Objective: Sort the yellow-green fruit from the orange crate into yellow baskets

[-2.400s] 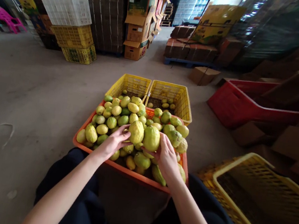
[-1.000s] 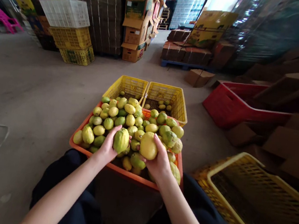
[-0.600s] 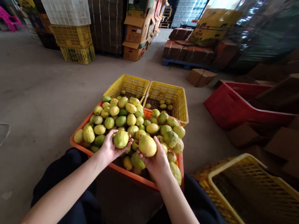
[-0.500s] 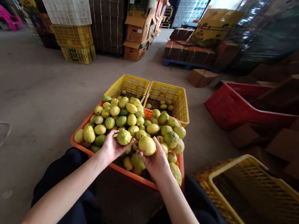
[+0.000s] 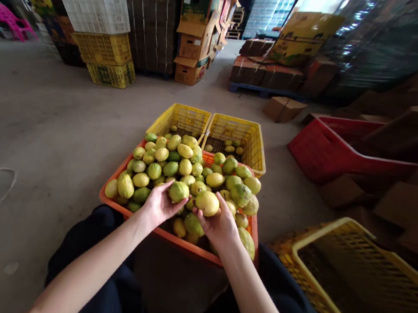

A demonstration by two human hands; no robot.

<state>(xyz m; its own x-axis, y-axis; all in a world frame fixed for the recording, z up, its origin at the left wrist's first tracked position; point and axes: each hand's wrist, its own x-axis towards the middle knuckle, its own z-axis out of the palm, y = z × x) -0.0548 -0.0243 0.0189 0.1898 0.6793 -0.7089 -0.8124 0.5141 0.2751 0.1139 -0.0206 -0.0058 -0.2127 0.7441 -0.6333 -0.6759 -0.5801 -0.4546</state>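
My left hand [image 5: 161, 206] is closed around a greenish-yellow lemon [image 5: 179, 191], thumb on its upper left and fingertips beneath. In my right hand [image 5: 221, 223] sits a larger, yellower lemon [image 5: 207, 203], held from below and from the right. Both hands are over an orange crate [image 5: 113, 202] heaped with green and yellow lemons [image 5: 141, 180]. The two held fruits are side by side with a small gap between them. Fruit directly under my palms is hidden.
Beyond the orange crate stand two yellow crates [image 5: 253, 131] with a few lemons inside. Another yellow crate [image 5: 339, 226] is close on my right, and a red tub [image 5: 323, 146] with cardboard lies behind it. Stacked crates [image 5: 102, 45] and cartons [image 5: 193, 48] stand farther back.
The lemon in my left hand has turned a little and moved slightly right. My right hand keeps its lemon almost unmoved. The whole view has shifted very slightly.
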